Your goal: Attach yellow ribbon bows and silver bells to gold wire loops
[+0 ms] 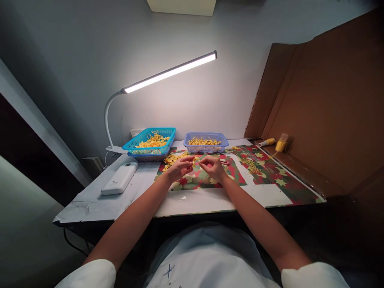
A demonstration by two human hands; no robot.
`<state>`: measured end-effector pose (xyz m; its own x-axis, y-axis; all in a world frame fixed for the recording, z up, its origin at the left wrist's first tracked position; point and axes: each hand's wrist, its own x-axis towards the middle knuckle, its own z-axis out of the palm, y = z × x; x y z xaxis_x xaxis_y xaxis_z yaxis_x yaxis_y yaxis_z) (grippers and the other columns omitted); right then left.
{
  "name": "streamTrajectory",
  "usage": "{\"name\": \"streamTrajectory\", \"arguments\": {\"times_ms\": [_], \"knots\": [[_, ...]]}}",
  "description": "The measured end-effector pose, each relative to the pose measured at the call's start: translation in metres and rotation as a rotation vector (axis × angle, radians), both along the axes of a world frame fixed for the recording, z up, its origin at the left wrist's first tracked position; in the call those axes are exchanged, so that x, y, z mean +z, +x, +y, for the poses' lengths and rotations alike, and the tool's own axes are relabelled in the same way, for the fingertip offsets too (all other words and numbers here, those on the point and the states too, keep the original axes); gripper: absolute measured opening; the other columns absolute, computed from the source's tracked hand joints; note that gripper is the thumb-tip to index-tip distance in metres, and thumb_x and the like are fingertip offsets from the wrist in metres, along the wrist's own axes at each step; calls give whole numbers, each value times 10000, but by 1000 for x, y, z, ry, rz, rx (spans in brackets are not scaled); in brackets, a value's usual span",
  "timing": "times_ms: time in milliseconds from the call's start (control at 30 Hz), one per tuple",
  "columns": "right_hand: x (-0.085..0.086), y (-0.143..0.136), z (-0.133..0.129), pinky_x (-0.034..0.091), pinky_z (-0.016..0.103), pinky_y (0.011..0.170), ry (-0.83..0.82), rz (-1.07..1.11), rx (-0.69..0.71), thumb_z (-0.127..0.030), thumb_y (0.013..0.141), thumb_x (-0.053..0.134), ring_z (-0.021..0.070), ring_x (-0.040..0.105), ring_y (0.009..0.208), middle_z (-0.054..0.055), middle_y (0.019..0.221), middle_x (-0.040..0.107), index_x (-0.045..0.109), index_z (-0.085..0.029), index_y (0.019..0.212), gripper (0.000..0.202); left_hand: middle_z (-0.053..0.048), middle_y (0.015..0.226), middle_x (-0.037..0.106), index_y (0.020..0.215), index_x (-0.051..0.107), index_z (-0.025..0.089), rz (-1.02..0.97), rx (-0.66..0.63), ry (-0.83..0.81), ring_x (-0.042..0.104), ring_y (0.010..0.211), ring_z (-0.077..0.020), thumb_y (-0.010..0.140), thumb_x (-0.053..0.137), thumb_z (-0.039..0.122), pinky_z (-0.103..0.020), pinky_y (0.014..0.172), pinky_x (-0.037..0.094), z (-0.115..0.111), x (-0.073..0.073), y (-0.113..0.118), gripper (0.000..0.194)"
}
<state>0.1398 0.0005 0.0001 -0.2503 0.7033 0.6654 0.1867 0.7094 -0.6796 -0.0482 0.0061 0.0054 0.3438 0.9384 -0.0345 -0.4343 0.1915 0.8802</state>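
Observation:
Both hands are raised close together over the patterned sheet (207,181) in the middle of the table. My left hand (181,167) has its fingers bent around a small yellow piece (195,163). From the right, my right hand (212,167) reaches toward that piece with thumb and index finger pinched; what lies in the pinch is too small to make out. A thin pale thread (205,173) hangs below the fingers. Just behind my left hand lies a pile of yellow pieces (172,160).
Behind stand a turquoise basket (171,135) and a purple basket (225,142), both holding yellow pieces. A lamp (107,120) and white power bank (120,179) are at left. Yellow strands (251,165), a yellow-filled bottle (281,143) and cardboard (324,100) are at right.

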Motion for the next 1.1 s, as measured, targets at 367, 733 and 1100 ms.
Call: {"name": "streamTrajectory", "arguments": {"times_ms": [367, 733, 1100], "knots": [[1, 1, -1, 434, 274, 578, 14, -8, 7, -276, 786, 618, 137, 529, 594, 16, 617, 622, 649, -184, 648, 168, -13, 785, 688, 863, 703, 133, 5, 11, 1, 606, 606, -59, 627, 724, -25, -173, 598, 494, -2, 2, 1, 284], [-1, 0, 1, 472, 295, 628, -56, 48, 76, -345, 770, 665, 160, 584, 654, 36, 678, 668, 671, -187, 670, 187, -5, 708, 676, 846, 704, 127, 0, -27, 12, 597, 569, -60, 625, 726, -36, -172, 576, 487, -2, 2, 0, 275], [-4, -3, 2, 493, 290, 618, -200, 107, 177, -512, 728, 693, 158, 596, 659, 26, 688, 661, 660, -188, 700, 327, -5, 712, 664, 905, 689, 132, -54, -77, 17, 605, 576, -58, 650, 715, -25, -164, 586, 495, -2, -1, 0, 301]]}}
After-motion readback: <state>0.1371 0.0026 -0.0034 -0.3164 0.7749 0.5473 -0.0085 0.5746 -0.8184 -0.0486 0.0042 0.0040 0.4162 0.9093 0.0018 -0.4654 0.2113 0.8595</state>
